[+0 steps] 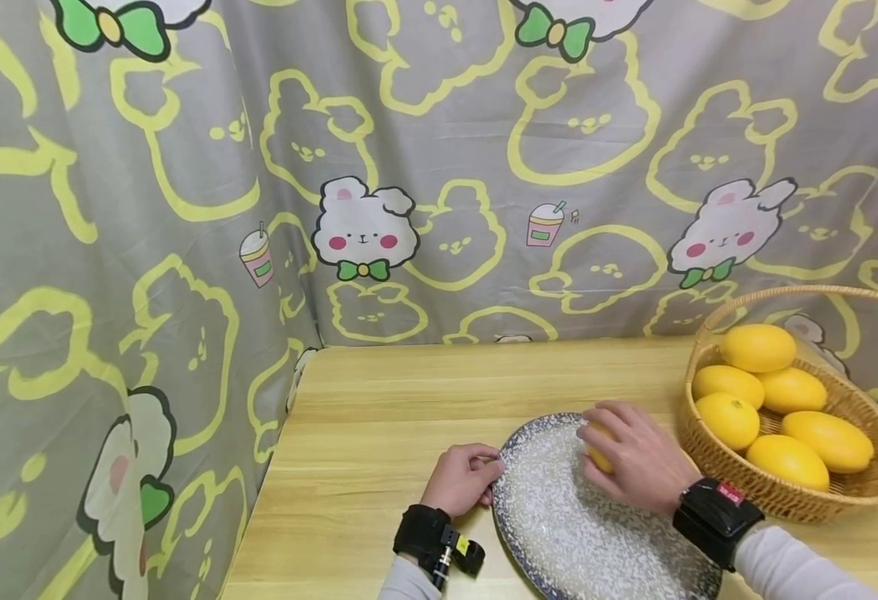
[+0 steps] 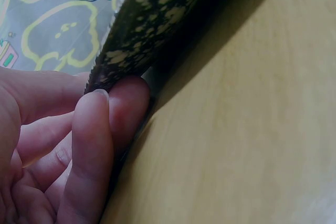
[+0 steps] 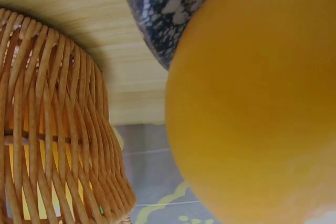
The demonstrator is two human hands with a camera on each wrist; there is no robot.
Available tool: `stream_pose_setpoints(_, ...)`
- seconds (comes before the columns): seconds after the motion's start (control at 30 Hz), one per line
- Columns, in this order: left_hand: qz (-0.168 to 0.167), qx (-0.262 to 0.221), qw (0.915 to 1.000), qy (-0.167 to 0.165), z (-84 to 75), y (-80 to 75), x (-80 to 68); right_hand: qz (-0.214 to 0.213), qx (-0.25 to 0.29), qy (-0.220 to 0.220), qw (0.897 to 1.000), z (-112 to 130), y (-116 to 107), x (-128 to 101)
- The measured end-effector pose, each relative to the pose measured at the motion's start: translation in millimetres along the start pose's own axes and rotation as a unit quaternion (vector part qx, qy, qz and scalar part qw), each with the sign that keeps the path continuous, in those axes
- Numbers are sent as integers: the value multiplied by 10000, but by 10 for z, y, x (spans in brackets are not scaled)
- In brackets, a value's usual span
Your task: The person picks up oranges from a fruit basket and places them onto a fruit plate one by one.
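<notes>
A large oval speckled plate [image 1: 551,517], pale with a dark blue rim, lies on the table at front centre. My left hand [image 1: 459,482] pinches its left rim; in the left wrist view the fingertips [image 2: 128,103] tuck under the plate's dark mottled edge [image 2: 152,30]. Over the plate's far right part, my right hand [image 1: 644,462] holds a yellow lemon [image 1: 599,454], fingers spread over its top and largely covering it in the head view. The same lemon fills much of the right wrist view, its smooth side [image 3: 247,98] close to the camera.
A wicker basket [image 1: 697,450] with a tall handle stands right of the plate. Several lemons [image 1: 787,461] lie inside it. The light wooden table [image 1: 378,400] meets a grey patterned curtain [image 1: 476,150] at its back and left edges.
</notes>
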State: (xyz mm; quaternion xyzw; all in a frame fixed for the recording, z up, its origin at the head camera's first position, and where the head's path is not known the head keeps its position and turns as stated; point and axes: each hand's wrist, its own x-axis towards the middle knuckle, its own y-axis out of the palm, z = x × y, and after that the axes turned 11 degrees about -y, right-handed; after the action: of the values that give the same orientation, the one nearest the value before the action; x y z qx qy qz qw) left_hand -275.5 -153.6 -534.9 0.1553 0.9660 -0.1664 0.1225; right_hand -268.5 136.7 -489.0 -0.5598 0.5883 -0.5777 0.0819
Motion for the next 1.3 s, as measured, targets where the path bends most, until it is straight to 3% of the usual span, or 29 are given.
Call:
stream_pose_setpoints(1.07, 25, 30, 10000, -27, 13, -6, 11, 621, 674, -18, 9958, 31, 61, -16)
stream_pose_setpoints(1.3, 28, 63, 10000, -56, 8, -7, 19, 799, 614, -123, 9948, 31, 66, -12)
